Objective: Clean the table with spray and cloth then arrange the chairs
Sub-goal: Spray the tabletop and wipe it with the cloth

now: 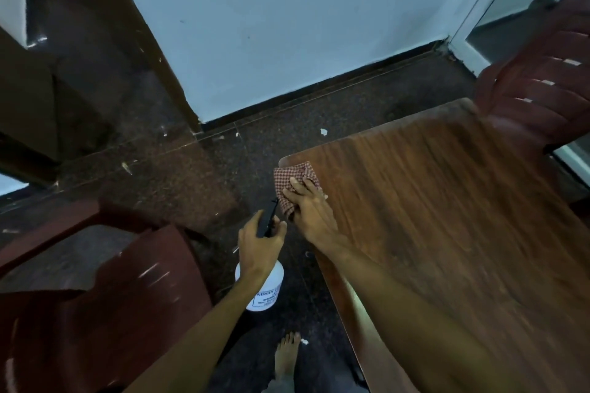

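A wooden table [447,217] fills the right half of the view. A red checked cloth [295,177] lies at its near-left corner, partly hanging over the edge. My right hand [311,209] presses flat on the cloth with straight fingers. My left hand [260,244] grips the black trigger head of a white spray bottle [265,292], held beside the table above the floor. A dark red plastic chair [105,306] stands at lower left, and another chair [539,89] stands at the table's far end.
The dark speckled floor [198,175] carries small white scraps. A pale wall [287,25] with a dark skirting runs behind. A dark wooden door frame [137,29] stands at the left. My bare foot [287,357] is beside the table edge.
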Demonstrator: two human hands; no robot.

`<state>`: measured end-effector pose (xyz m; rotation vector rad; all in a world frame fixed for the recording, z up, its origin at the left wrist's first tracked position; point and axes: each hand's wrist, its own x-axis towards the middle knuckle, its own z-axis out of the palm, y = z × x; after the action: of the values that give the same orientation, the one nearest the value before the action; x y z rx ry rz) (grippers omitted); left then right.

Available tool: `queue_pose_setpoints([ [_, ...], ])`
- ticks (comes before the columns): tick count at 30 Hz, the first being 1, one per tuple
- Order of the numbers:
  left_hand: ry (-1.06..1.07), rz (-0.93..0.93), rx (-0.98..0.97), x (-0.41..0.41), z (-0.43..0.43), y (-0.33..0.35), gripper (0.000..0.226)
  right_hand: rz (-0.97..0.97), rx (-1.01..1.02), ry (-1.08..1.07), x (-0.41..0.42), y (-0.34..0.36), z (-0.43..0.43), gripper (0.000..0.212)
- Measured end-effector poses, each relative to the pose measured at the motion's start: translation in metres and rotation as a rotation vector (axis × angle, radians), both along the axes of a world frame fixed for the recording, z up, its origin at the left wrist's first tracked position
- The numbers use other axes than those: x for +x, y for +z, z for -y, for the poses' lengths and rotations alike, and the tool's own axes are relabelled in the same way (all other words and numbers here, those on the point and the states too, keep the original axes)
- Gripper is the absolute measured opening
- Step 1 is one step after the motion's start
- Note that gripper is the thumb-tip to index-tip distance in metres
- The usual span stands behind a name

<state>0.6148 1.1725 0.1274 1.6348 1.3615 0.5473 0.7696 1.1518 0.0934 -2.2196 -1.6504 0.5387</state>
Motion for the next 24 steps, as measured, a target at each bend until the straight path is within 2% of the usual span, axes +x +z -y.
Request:
queue_pose_setpoints([
  [3,-0.006,-0.002,0.022,0.008,-0.018,-0.001,0.015,0.023,0.033,0.041,0.016,-0.002,-0.009,0.061],
  [7,-0.002,0.004,0.012,0.025,-0.036,-0.002,0.014,0.022,0.041,-0.033,0.053,-0.003,-0.054,0.061],
  [10,-0.015,0.019,-0.001,0.037,-0.043,0.001,0.016,0.085,0.044,-0.071,0.094,-0.013,-0.042,0.064],
  [14,-0.055,0.060,-0.001,0.058,-0.047,0.014,0.015,0.108,-0.026,-0.467,0.169,-0.017,0.009,0.063],
  [15,-0.065,0.067,0.003,0.063,-0.046,0.017,0.014,0.122,-0.052,-0.509,0.172,-0.015,0.014,0.062],
  [20,-0.161,0.088,-0.019,0.092,-0.026,0.027,0.012,0.111,0.000,-0.279,0.151,-0.023,0.035,0.066],
  [24,-0.207,0.102,0.002,0.116,-0.023,0.036,0.012,0.115,-0.045,-0.454,0.191,-0.012,0.027,0.061],
])
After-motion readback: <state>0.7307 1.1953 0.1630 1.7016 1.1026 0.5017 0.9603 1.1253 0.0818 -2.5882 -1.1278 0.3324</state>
